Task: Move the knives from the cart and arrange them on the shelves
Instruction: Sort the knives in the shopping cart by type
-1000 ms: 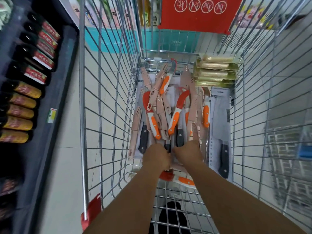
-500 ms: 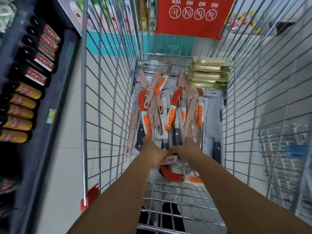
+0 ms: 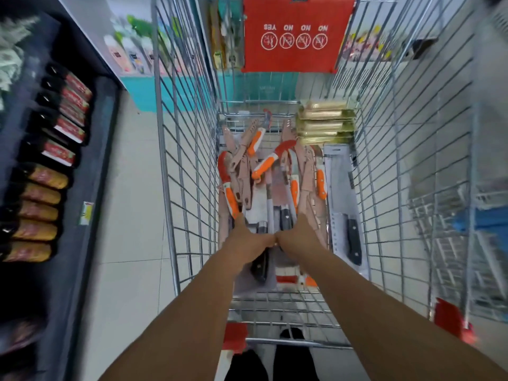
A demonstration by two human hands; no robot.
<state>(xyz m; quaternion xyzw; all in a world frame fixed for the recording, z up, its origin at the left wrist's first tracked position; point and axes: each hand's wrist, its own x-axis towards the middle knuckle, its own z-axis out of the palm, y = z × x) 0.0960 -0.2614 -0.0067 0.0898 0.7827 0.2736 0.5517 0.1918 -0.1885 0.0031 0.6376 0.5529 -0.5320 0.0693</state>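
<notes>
Head view: the pick-up step is judged in hand, as the left hand [image 3: 248, 237] and right hand [image 3: 295, 235] are lowered, knuckles touching, onto the knives [image 3: 264, 185] piled in the cart [image 3: 189, 160], grip hidden; next, lifting toward the left shelves [image 3: 90, 166] is required.

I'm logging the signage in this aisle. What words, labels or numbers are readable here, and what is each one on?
"YES", "NO", "NO", "NO": upside down, above four round pictograms on the red sign at the cart's far end.
Bottle labels on the left shelf: blurred, unreadable.
Shelf price tag: too small to read.
Print on the boxed knife's card: too small to read.
Gold packs: no legible text.
</notes>
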